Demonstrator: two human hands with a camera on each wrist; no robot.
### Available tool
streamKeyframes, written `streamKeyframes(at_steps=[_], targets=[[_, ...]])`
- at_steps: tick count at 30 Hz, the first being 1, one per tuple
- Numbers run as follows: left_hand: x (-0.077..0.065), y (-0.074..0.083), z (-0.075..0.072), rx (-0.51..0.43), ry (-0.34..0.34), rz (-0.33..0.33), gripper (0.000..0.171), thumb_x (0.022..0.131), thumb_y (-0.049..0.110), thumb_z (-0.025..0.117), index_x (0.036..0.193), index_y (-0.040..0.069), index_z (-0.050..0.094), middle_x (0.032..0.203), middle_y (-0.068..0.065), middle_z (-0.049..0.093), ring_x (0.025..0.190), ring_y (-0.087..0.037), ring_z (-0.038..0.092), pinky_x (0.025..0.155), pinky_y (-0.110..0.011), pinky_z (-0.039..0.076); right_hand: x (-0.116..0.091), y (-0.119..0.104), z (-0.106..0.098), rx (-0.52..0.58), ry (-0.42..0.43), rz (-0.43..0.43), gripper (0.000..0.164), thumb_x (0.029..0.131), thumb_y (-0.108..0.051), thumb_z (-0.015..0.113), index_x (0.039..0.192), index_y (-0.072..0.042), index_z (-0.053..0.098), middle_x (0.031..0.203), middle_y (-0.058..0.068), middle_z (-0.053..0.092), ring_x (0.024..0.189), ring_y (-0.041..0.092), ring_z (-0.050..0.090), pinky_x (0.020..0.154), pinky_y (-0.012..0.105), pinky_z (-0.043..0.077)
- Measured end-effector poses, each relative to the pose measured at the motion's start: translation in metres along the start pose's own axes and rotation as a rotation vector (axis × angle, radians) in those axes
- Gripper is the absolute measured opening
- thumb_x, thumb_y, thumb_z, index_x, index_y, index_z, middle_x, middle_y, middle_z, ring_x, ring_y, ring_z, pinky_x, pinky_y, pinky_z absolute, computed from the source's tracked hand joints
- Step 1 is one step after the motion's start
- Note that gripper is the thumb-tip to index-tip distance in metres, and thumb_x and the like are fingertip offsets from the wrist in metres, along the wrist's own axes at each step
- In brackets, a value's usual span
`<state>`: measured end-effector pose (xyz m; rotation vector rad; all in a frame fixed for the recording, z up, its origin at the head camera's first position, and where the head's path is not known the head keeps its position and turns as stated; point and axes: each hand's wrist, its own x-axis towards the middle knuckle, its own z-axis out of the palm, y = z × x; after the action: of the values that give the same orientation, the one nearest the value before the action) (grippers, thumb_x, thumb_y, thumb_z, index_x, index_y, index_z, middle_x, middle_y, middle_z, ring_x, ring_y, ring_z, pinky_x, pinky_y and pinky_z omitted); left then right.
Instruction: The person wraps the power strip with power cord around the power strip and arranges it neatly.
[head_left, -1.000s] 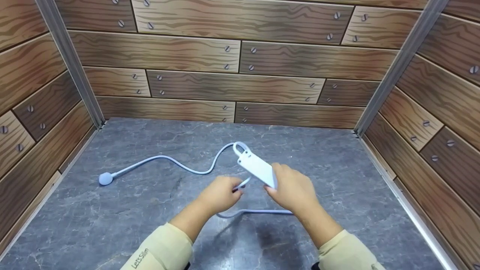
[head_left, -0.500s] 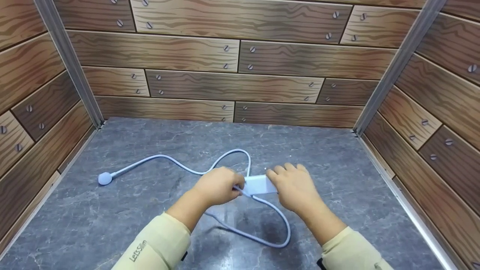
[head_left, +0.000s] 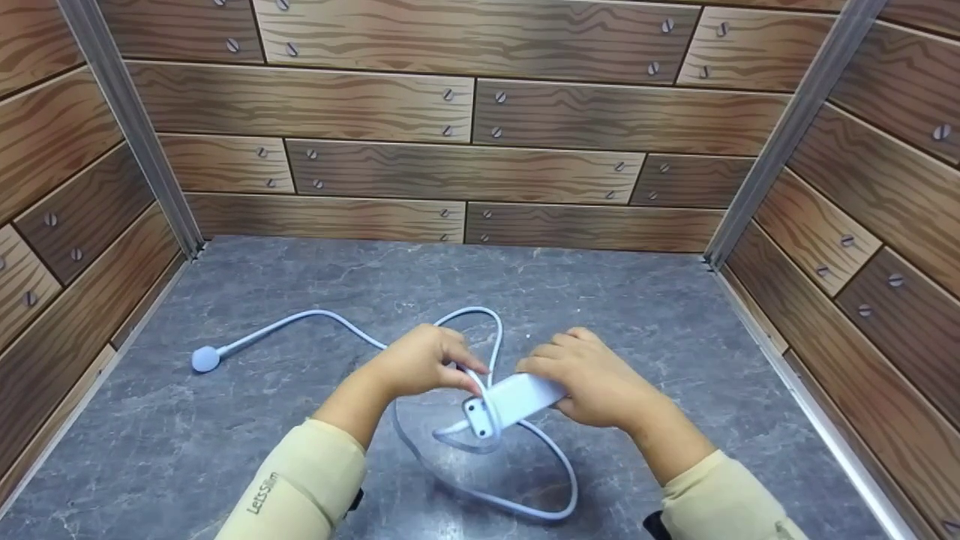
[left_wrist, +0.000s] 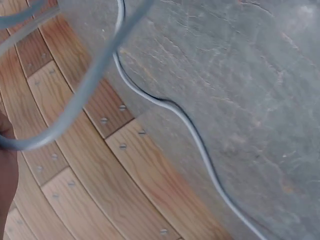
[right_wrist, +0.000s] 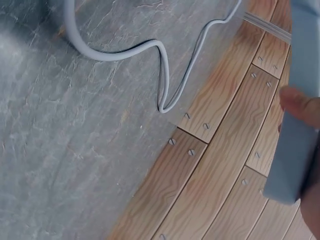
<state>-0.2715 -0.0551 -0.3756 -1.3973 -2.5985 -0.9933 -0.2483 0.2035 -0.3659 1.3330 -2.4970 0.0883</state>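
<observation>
A white power strip (head_left: 521, 401) slants over the table in the head view, its near end pointing down-left. My right hand (head_left: 589, 379) grips its right end, and in the right wrist view a fingertip (right_wrist: 295, 102) presses along the strip's side. With thumb and fingers my left hand (head_left: 420, 360) pinches the pale cord (head_left: 559, 450) close above the strip's left end. There the cord loops across the strip. At the far left lies the round plug (head_left: 205, 359) on the end of the cord. Part of the strip is hidden under my right hand.
The dark marbled tabletop (head_left: 300, 435) is bordered by wood-patterned walls (head_left: 555, 180) at the back and both sides. Metal posts (head_left: 787, 142) stand at the back corners. More cord (left_wrist: 195, 135) winds over the tabletop in the left wrist view.
The strip has swung from pointing up-left to pointing down-left. My left hand has brought cord across its end, and a wide loop of cord now hangs in front. The plug stays in place.
</observation>
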Motion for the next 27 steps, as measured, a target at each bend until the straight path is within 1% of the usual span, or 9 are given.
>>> streamKeyframes(at_steps=[4, 9, 13, 15, 17, 20, 22, 25, 27], targets=[[-0.002, -0.003, 0.0, -0.127, 0.024, -0.075, 0.03, 0.074, 0.031, 0.071, 0.099, 0.014, 0.073, 0.078, 0.005, 0.064, 0.067, -0.003, 0.049, 0.061, -0.019, 0.043, -0.002, 0.001, 0.003, 0.134, 0.01, 0.017, 0.051, 0.06, -0.012, 0.075, 0.107, -0.026, 0.061, 0.097, -0.011, 0.063, 0.089, 0.014, 0.055, 0.084, 0.038, 0.037], [-0.002, -0.007, 0.005, -0.203, 0.089, -0.107, 0.029, 0.077, 0.028, 0.07, 0.101, 0.013, 0.072, 0.079, 0.003, 0.064, 0.067, -0.004, 0.048, 0.06, -0.021, 0.042, -0.004, 0.002, 0.01, 0.261, -0.018, 0.071, 0.049, 0.064, -0.017, 0.076, 0.109, -0.026, 0.061, 0.102, -0.013, 0.063, 0.09, 0.01, 0.055, 0.083, 0.037, 0.037], [-0.004, -0.013, 0.012, -0.25, 0.207, -0.166, 0.032, 0.086, 0.021, 0.062, 0.116, 0.011, 0.064, 0.091, -0.002, 0.066, 0.077, -0.008, 0.057, 0.071, -0.024, 0.047, -0.007, 0.001, 0.013, 0.448, -0.059, 0.15, 0.05, 0.068, -0.016, 0.076, 0.115, -0.02, 0.059, 0.107, -0.008, 0.061, 0.094, 0.011, 0.055, 0.083, 0.036, 0.043], [-0.005, -0.017, 0.017, -0.232, 0.297, -0.195, 0.034, 0.091, 0.018, 0.055, 0.124, 0.012, 0.057, 0.093, -0.003, 0.066, 0.081, -0.01, 0.059, 0.076, -0.028, 0.048, -0.008, 0.0, 0.013, 0.541, -0.067, 0.198, 0.051, 0.07, -0.015, 0.076, 0.118, -0.017, 0.057, 0.109, -0.006, 0.061, 0.095, 0.013, 0.055, 0.082, 0.036, 0.045], [-0.005, -0.019, 0.024, -0.184, 0.387, -0.236, 0.037, 0.093, 0.016, 0.051, 0.129, 0.012, 0.05, 0.093, -0.004, 0.065, 0.084, -0.013, 0.06, 0.078, -0.031, 0.048, -0.007, -0.002, 0.013, 0.622, -0.069, 0.249, 0.052, 0.072, -0.018, 0.075, 0.12, -0.018, 0.056, 0.111, -0.006, 0.06, 0.095, 0.012, 0.055, 0.083, 0.036, 0.046], [-0.002, -0.018, 0.035, -0.15, 0.501, -0.264, 0.042, 0.093, 0.009, 0.047, 0.134, 0.009, 0.041, 0.09, -0.007, 0.061, 0.081, -0.016, 0.057, 0.075, -0.033, 0.048, -0.006, -0.004, 0.011, 0.669, -0.015, 0.27, 0.05, 0.075, -0.02, 0.073, 0.121, -0.018, 0.055, 0.109, -0.005, 0.06, 0.092, 0.013, 0.055, 0.08, 0.034, 0.046], [-0.001, -0.016, 0.044, -0.178, 0.534, -0.287, 0.043, 0.092, 0.004, 0.046, 0.134, 0.005, 0.037, 0.089, -0.011, 0.06, 0.077, -0.018, 0.057, 0.071, -0.032, 0.048, -0.004, -0.005, 0.01, 0.678, 0.042, 0.271, 0.048, 0.076, -0.02, 0.073, 0.12, -0.016, 0.055, 0.106, -0.004, 0.06, 0.088, 0.013, 0.054, 0.076, 0.032, 0.046], [0.0, -0.015, 0.055, -0.318, 0.524, -0.31, 0.042, 0.091, -0.002, 0.041, 0.132, 0.002, 0.035, 0.081, -0.014, 0.058, 0.067, -0.021, 0.055, 0.063, -0.03, 0.048, -0.002, -0.007, 0.007, 0.654, 0.141, 0.283, 0.048, 0.076, -0.019, 0.073, 0.12, -0.011, 0.055, 0.104, -0.001, 0.06, 0.086, 0.014, 0.054, 0.073, 0.033, 0.047], [-0.001, -0.015, 0.06, -0.416, 0.486, -0.371, 0.039, 0.093, 0.0, 0.038, 0.132, 0.006, 0.035, 0.075, -0.013, 0.058, 0.06, -0.019, 0.054, 0.059, -0.029, 0.048, -0.001, -0.009, 0.007, 0.634, 0.192, 0.316, 0.048, 0.076, -0.018, 0.073, 0.119, -0.01, 0.054, 0.102, 0.0, 0.06, 0.085, 0.014, 0.055, 0.072, 0.033, 0.047]])
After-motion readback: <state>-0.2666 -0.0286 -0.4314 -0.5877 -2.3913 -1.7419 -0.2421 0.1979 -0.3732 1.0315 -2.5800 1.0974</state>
